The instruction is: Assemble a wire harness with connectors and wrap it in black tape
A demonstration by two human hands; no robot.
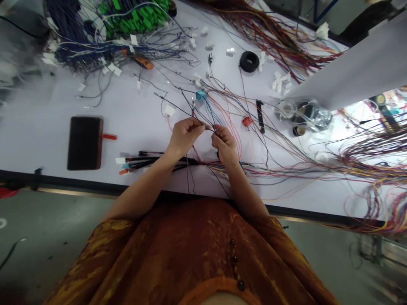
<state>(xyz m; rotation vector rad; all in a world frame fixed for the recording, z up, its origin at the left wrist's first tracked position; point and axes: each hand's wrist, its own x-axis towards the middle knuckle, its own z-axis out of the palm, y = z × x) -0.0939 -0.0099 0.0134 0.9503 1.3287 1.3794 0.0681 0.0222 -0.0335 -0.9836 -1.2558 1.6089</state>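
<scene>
My left hand (185,136) pinches thin dark wires (187,111) between thumb and fingers, near the middle of the table. Close beside it, my right hand (225,143) is closed around the same group of wires, its fingertips almost meeting the left ones. From the hands the dark wires fan out to the upper left. Just beyond the fingers lies a light-blue connector (200,95) with wires attached. A red connector (247,122) rests to the right. Under my forearms runs a bundle of black-sleeved cables (149,162).
A dark phone-like device (85,143) lies at left, beside an orange-handled tool (143,62) farther back. Green connectors (140,19) and blue wires pile up behind. A roll of black tape (249,62) sits beyond my right hand. Loose wire bundles (375,156) cover the right side.
</scene>
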